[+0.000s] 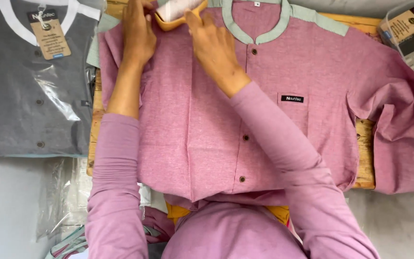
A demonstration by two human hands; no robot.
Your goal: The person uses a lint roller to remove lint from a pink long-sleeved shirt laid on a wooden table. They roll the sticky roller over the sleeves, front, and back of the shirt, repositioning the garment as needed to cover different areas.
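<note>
A pink button-up shirt [274, 120] with a pale green collar lies front-up on a wooden board [366, 158]. Its right sleeve hangs off the board's edge. At the shirt's upper left shoulder, both my hands meet on an orange-edged tool with a white roll [177, 13]. My left hand [137, 36] grips its left end with curled fingers. My right hand [214, 48] pinches its right orange edge. Both my forearms, in pink sleeves, reach up across the shirt.
A grey shirt in a clear plastic bag [29, 81] with a brown tag lies to the left. A clear box of brown and black tags [410, 36] sits at the top right. Loose plastic bags [68, 196] lie at the lower left on the grey floor.
</note>
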